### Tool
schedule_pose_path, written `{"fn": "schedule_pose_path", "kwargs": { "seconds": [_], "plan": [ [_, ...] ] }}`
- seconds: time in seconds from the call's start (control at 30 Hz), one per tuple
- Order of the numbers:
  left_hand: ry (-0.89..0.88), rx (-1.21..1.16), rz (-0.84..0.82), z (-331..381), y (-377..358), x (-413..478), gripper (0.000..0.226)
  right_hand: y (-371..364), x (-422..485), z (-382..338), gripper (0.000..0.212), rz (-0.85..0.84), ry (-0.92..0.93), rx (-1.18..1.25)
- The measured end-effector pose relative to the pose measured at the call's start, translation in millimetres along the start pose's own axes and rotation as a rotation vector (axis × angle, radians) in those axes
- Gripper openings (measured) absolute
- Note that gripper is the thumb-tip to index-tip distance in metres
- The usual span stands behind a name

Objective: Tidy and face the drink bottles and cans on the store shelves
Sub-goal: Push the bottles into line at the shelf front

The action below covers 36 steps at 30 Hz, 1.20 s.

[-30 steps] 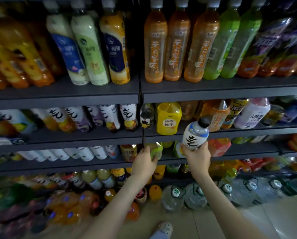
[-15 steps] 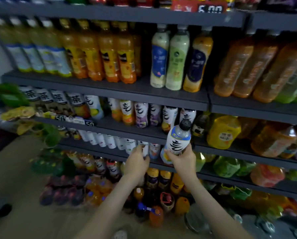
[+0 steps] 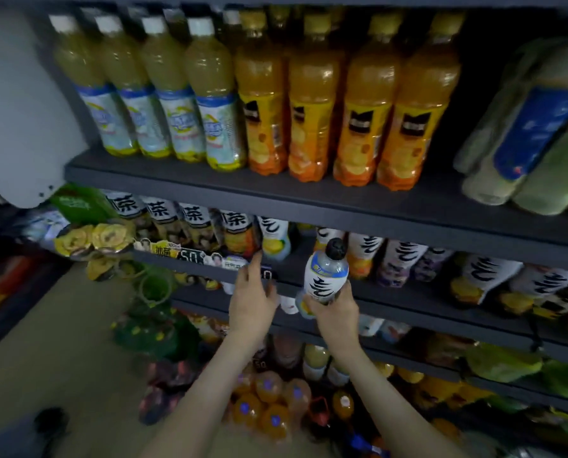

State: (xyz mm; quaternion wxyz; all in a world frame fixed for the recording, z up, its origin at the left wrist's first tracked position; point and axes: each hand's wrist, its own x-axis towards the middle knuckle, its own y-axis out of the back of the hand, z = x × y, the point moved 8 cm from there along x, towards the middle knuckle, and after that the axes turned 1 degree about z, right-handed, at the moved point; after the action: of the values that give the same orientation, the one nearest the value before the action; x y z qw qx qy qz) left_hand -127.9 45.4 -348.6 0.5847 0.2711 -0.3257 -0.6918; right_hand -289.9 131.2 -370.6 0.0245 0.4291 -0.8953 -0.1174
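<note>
Filling the frame: dark shelves [image 3: 276, 200], tier on tier. On the upper tier, centre, tall orange juice bottles [image 3: 312, 110], upright beside paler lemon bottles [image 3: 177, 104] to their left. Lower, right of centre, a row of white-labelled bottles [image 3: 404, 259] on the middle tier. Just in front of that row (cap up, slightly tilted), a black-capped white bottle [image 3: 325, 276], gripped round its base by the right hand [image 3: 337, 312]. Left of it, the left hand [image 3: 251, 299]: fingers stretched up at the shelf lip, grasping nothing.

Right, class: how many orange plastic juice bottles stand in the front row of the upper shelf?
4 orange plastic juice bottles, side by side, right of the pale white-capped bottles. More may stand behind.
</note>
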Motion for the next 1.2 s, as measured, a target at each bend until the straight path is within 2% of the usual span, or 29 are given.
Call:
{"fn": "schedule_pose_path", "kwargs": {
  "seconds": [0.13,0.3,0.4,0.53,0.63,0.73,0.8,0.93,1.2],
  "plan": [
    [-0.097,-0.045,0.022,-12,1,36,0.056,-42,24,-2,0.051,0.08,-0.022,0.043],
    [-0.193,-0.056,0.049,-15,-8,55,0.057,-59,51,-7,0.047,0.167,-0.019,0.017],
    [-0.233,-0.094,0.066,-13,-14,66,0.063,-65,63,-4,0.059,0.183,0.011,-0.074],
    [-0.377,-0.161,0.084,-4,-17,71,0.087,-67,69,3,0.073,0.212,0.089,-0.145],
    [-0.469,-0.162,0.114,-1,-20,70,0.101,-70,65,2,0.083,0.209,0.226,-0.121],
    [-0.527,-0.135,0.143,-3,-31,74,0.103,-71,57,4,0.082,0.295,0.376,-0.196],
    [-0.555,-0.146,0.165,-3,-37,77,0.099,-74,56,6,0.078,0.323,0.412,-0.207],
    [-0.607,-0.164,0.255,-4,-43,84,0.093,-82,64,1,0.083,0.386,0.57,-0.376],
    [-0.551,-0.157,0.359,-10,-60,103,0.096,-86,67,8,0.1,0.468,0.637,-0.593]
  ]
}}
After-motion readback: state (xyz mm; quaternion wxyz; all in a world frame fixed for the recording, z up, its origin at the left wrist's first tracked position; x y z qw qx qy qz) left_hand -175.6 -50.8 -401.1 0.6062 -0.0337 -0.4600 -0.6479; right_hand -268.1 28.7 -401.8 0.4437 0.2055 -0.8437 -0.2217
